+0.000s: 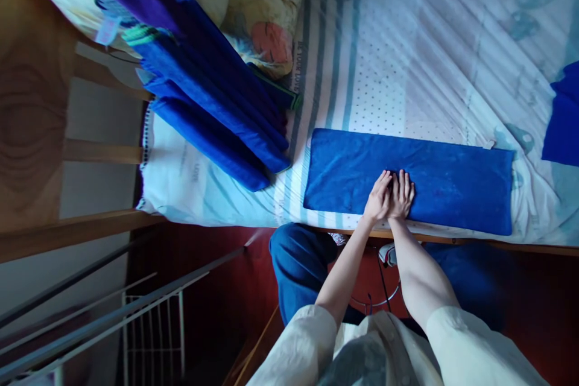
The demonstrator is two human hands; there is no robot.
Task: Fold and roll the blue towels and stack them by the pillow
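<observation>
Cloth (456, 187) (blue) beneath both hands (378, 198) (400, 196)

Hands (400, 194) rest on blue cloth (446, 184); folded cloths (217, 105) nearby.

On the blue cloth (452, 184), the left hand (379, 198) and right hand (400, 195) lie side by side and touching, slightly left of its middle. The right hand is palm down; the left is turned a little inward. Their fingers (408, 186) stretch toward the cloth's far edge, with both wrists (396, 217) about at its near edge. On the near side of the cloth, the bare left forearm (347, 271) and right forearm (420, 277) spread apart toward the elbows, where pale sleeves (474, 344) begin
</observation>
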